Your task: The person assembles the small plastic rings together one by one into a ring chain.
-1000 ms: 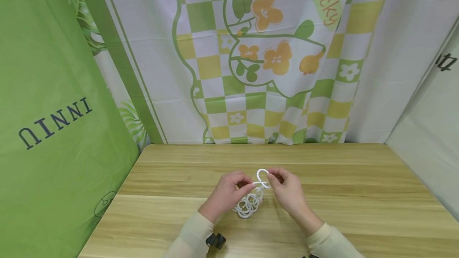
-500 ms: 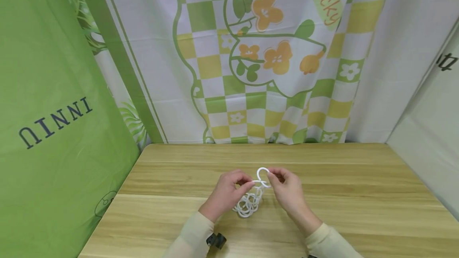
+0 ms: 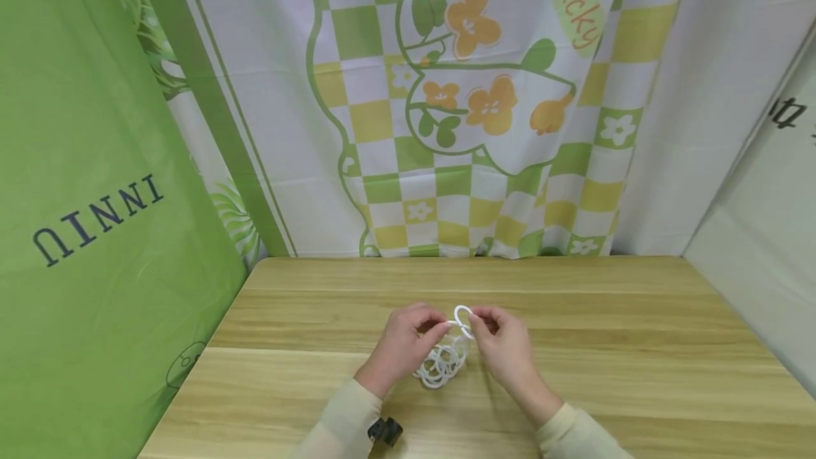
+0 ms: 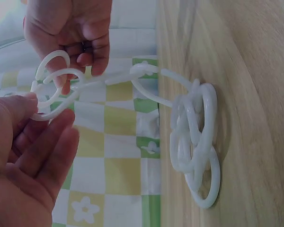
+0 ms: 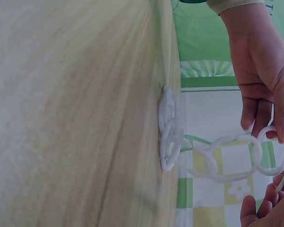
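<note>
Both hands pinch white plastic chain links, up over the wooden table. My left hand point(image 3: 403, 347) holds the top link point(image 4: 59, 112) of a hanging chain between thumb and index finger. A second, C-shaped link point(image 4: 43, 65), with a gap in its ring, is pinched by the thumb and fingers of my right hand point(image 3: 508, 351). The two held links cross and overlap each other in the left wrist view. From the left hand's link the chain runs down to a pile of joined links point(image 3: 440, 367) lying on the table, below and between the hands.
The wooden table point(image 3: 287, 317) spreads around the hands. A checked, flower-printed curtain point(image 3: 459, 183) hangs along its back edge. Green fabric point(image 3: 115, 289) stands at the left and a pale panel point(image 3: 758, 232) at the right. A black device point(image 3: 385, 432) sits at the left wrist.
My right hand has shifted slightly left, toward the left hand. Its link has turned and looks narrower, closer to the left fingertips. The left hand and the pile have hardly moved.
</note>
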A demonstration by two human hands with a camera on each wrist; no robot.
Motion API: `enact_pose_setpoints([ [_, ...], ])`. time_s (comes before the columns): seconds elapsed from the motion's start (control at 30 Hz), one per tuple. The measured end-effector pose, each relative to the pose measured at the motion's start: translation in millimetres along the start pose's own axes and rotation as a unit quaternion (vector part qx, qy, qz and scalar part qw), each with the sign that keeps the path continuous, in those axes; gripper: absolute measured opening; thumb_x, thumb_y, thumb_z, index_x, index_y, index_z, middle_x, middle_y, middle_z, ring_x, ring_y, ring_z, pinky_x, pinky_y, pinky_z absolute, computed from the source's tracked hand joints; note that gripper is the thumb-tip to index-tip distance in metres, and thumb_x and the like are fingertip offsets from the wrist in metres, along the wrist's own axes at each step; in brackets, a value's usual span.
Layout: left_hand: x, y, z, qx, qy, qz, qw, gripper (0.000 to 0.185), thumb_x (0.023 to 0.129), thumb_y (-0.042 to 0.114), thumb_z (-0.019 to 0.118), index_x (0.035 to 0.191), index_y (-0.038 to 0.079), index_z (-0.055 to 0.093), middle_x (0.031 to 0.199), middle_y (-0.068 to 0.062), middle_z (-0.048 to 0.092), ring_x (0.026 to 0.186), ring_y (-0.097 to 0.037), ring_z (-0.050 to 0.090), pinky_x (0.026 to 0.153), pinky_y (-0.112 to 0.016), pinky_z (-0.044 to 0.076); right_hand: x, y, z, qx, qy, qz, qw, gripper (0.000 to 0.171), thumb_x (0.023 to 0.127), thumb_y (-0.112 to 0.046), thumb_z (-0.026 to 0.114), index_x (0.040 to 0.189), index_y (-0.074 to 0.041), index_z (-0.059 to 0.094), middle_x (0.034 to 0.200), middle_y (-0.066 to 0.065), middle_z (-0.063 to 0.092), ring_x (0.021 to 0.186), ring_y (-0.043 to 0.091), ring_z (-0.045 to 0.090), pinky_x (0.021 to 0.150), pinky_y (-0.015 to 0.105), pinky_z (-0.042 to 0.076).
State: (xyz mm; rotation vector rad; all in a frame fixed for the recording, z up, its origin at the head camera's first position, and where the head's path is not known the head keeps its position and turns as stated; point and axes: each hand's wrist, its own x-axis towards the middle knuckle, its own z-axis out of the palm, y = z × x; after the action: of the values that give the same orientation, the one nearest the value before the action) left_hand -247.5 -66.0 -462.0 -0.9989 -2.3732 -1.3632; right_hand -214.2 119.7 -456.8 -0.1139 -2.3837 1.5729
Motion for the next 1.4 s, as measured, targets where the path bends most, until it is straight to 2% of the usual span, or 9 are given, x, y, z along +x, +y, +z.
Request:
enact_pose_setpoints([
  [0.13, -0.2, 1.3, 1.7, 0.024, 0.01, 0.025, 0.9993, 0.008, 0.098, 0.014, 0.073, 0.095, 0.007, 0.074, 0.087, 0.002, 0.068, 0.071, -0.003, 0.055, 0.062, -0.019, 0.051, 2.0, -0.4, 0.8, -0.012, 0.014, 0.007, 1.0, 0.016, 0.096, -0.005, 0.068, 0.107, 0.006, 0.074, 0.084, 0.009, 0.071, 0.073, 0.014, 0.059, 0.061, 0.022, 0.048],
  [0.23, -0.1, 2.7, 3.2, 0.031, 0.017, 0.029, 0.9989, 0.007, 0.098, 0.012, 0.073, 0.095, 0.006, 0.073, 0.084, 0.002, 0.065, 0.07, -0.003, 0.052, 0.06, -0.019, 0.049, 3.0, -0.3, 0.6, -0.009, 0.013, 0.017, 1.0, 0.017, 0.096, -0.004, 0.068, 0.109, 0.006, 0.073, 0.086, 0.01, 0.071, 0.074, 0.014, 0.059, 0.06, 0.022, 0.048],
  [0.43, -0.7, 2.6, 5.8, 0.021, 0.02, 0.011, 0.9995, 0.006, 0.098, 0.01, 0.072, 0.095, 0.005, 0.072, 0.086, 0.0, 0.065, 0.074, -0.004, 0.055, 0.065, -0.02, 0.052, 2.4, 2.0, 0.1, -0.017, 0.009, 0.014, 1.0, 0.016, 0.096, -0.004, 0.068, 0.107, 0.006, 0.073, 0.085, 0.01, 0.07, 0.073, 0.015, 0.059, 0.058, 0.023, 0.048],
  [0.57, -0.9, 4.0, 5.0, -0.02, 0.008, -0.007, 0.9997, 0.007, 0.1, 0.01, 0.07, 0.097, 0.004, 0.07, 0.088, -0.001, 0.065, 0.073, -0.004, 0.061, 0.065, -0.021, 0.056, 4.6, 3.5, -0.3, -0.02, 0.016, 0.017, 1.0, 0.015, 0.096, -0.005, 0.069, 0.106, 0.005, 0.073, 0.085, 0.01, 0.07, 0.074, 0.015, 0.059, 0.06, 0.022, 0.048],
  [0.77, 0.7, 6.1, 3.2, -0.066, -0.014, -0.039, 0.9969, 0.006, 0.1, 0.011, 0.07, 0.098, 0.005, 0.069, 0.091, -0.002, 0.066, 0.074, -0.003, 0.064, 0.069, -0.023, 0.059, 8.6, 1.1, -5.6, 0.019, 0.018, 0.044, 0.999, 0.02, 0.098, -0.009, 0.069, 0.111, 0.005, 0.074, 0.094, 0.013, 0.073, 0.082, 0.015, 0.062, 0.067, 0.022, 0.05],
  [0.87, 0.2, 5.7, 2.4, -0.072, -0.019, -0.051, 0.9959, 0.005, 0.1, 0.01, 0.07, 0.098, 0.006, 0.069, 0.092, -0.001, 0.066, 0.077, -0.004, 0.065, 0.071, -0.024, 0.059, 9.3, 0.6, -8.2, 0.035, 0.014, 0.055, 0.998, 0.021, 0.099, -0.011, 0.069, 0.113, 0.004, 0.073, 0.099, 0.013, 0.073, 0.085, 0.015, 0.062, 0.068, 0.022, 0.05],
  [1.03, -0.4, 3.5, 4.6, -0.064, -0.026, -0.048, 0.9964, 0.005, 0.098, 0.01, 0.073, 0.098, 0.005, 0.071, 0.094, -0.002, 0.068, 0.083, -0.007, 0.066, 0.074, -0.023, 0.059, 9.4, -0.7, -15.3, 0.054, 0.01, 0.059, 0.997, 0.023, 0.101, -0.012, 0.067, 0.116, 0.005, 0.072, 0.103, 0.016, 0.071, 0.086, 0.014, 0.059, 0.068, 0.022, 0.049],
  [1.27, -1.5, -1.4, 2.4, -0.069, -0.071, -0.047, 0.994, 0.01, 0.096, 0.008, 0.075, 0.104, 0.004, 0.071, 0.101, -0.01, 0.07, 0.089, -0.008, 0.066, 0.08, -0.024, 0.058, 12.3, -4.4, -29.9, 0.095, 0.012, 0.059, 0.994, 0.025, 0.102, -0.01, 0.066, 0.119, 0.008, 0.069, 0.103, 0.014, 0.07, 0.082, 0.01, 0.058, 0.068, 0.021, 0.051],
  [1.4, -2.5, -13.6, -7.9, -0.031, -0.119, -0.092, 0.9882, 0.012, 0.098, 0.014, 0.072, 0.107, 0.007, 0.071, 0.102, -0.003, 0.07, 0.088, -0.008, 0.064, 0.078, -0.025, 0.055, 14.0, -5.2, -40.3, 0.107, 0.01, 0.065, 0.992, 0.026, 0.103, -0.01, 0.065, 0.121, 0.009, 0.067, 0.103, 0.012, 0.069, 0.081, 0.01, 0.058, 0.067, 0.021, 0.053],
])
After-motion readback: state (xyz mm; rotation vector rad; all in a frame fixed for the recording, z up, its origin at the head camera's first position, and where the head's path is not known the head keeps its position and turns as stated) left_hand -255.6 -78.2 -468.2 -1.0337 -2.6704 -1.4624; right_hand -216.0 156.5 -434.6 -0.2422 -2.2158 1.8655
